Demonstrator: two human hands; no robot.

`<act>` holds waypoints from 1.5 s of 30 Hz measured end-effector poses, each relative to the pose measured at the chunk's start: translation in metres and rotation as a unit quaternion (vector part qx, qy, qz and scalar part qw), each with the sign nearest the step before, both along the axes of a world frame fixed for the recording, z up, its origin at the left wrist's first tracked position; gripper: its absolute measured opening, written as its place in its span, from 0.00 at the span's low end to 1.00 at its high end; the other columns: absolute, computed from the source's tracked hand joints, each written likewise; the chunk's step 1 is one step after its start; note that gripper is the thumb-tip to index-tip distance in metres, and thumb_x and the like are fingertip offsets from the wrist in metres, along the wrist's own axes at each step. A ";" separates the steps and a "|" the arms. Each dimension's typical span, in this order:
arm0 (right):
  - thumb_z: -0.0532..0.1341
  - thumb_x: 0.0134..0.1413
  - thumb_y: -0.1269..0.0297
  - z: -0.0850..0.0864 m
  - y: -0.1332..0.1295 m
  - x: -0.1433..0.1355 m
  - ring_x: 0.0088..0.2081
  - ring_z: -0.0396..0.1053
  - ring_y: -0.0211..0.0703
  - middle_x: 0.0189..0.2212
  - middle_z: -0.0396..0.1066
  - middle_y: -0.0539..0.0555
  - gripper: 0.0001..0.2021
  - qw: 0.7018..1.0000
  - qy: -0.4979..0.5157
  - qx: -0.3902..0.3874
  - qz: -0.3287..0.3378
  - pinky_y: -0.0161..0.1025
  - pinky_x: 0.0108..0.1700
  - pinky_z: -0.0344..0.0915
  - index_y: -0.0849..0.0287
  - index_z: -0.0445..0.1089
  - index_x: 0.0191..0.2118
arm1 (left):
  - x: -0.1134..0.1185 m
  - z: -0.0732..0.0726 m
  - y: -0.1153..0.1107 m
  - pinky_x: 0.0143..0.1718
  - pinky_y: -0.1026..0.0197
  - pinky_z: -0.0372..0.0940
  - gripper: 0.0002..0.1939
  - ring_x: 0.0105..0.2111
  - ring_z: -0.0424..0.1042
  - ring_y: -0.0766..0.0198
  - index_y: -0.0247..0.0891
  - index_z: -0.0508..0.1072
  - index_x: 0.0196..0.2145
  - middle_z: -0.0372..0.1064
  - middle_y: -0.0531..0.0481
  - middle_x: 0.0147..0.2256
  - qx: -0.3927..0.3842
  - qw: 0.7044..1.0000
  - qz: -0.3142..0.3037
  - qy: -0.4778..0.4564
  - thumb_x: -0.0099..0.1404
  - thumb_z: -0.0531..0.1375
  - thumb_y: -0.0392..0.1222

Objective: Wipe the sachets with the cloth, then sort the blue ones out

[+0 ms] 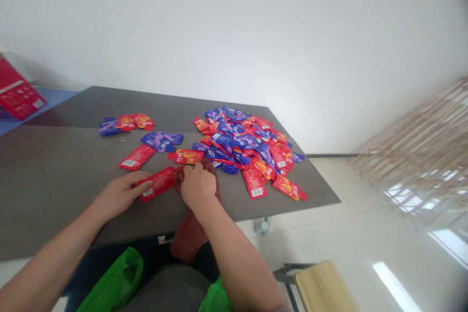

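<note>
A red pouch [159,184] with pale print lies slanted between my two hands just above the table's near part. My left hand [122,192] pinches its lower left end, thumb on top. At the narrow upper right end, the fingers of my right hand [199,185] are closed; their tips are partly hidden. Under my right hand a dark red-brown cloth-like thing [190,239] hangs over the table edge; I cannot tell its kind. Just beyond my hands lie a red pouch with a barcode [137,157] and an orange-fruit pouch [186,156].
A heap of red and purple pouches [244,141] covers the right part of the grey table [73,170]. Smaller groups, including purple pouches [163,141], lie left of it. A red box [20,92] stands far left. A wooden stool [325,285] is at lower right.
</note>
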State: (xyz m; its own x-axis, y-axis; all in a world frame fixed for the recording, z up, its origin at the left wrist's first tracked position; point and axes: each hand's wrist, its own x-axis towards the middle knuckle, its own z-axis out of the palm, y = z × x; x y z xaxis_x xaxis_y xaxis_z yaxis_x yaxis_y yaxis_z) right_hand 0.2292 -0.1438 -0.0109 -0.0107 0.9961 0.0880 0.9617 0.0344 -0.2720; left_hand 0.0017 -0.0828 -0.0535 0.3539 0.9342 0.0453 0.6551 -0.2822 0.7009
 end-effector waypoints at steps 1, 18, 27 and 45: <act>0.55 0.68 0.59 0.006 -0.003 0.001 0.42 0.74 0.47 0.49 0.69 0.58 0.11 1.000 0.007 0.017 0.003 0.41 0.40 0.71 0.56 0.70 0.48 | -0.001 -0.001 0.001 0.48 0.54 0.70 0.24 0.44 0.76 0.49 0.43 0.81 0.38 0.81 0.48 0.42 -0.001 1.000 -0.003 -0.001 0.61 0.59 0.65; 0.52 0.71 0.53 0.020 -0.013 -0.011 0.43 0.73 0.46 0.47 0.70 0.57 0.14 0.996 0.019 0.063 0.061 0.39 0.40 0.68 0.52 0.70 0.49 | 0.006 0.001 -0.011 0.44 0.57 0.69 0.16 0.39 0.77 0.54 0.40 0.79 0.36 0.80 0.48 0.38 0.023 0.999 -0.034 -0.023 0.65 0.57 0.52; 0.54 0.70 0.62 -0.010 0.010 0.000 0.42 0.73 0.45 0.47 0.68 0.56 0.09 0.999 -0.050 -0.011 0.002 0.38 0.38 0.67 0.52 0.70 0.48 | 0.015 0.005 -0.013 0.46 0.59 0.68 0.17 0.42 0.76 0.56 0.40 0.78 0.34 0.77 0.48 0.41 0.050 0.995 -0.083 0.012 0.69 0.54 0.52; 0.53 0.70 0.56 0.011 -0.007 -0.001 0.45 0.72 0.46 0.51 0.67 0.57 0.12 0.996 -0.045 0.017 0.081 0.39 0.40 0.67 0.51 0.71 0.49 | 0.014 0.005 -0.017 0.48 0.59 0.67 0.16 0.45 0.75 0.55 0.41 0.79 0.38 0.77 0.47 0.43 0.043 0.992 -0.120 0.008 0.70 0.54 0.49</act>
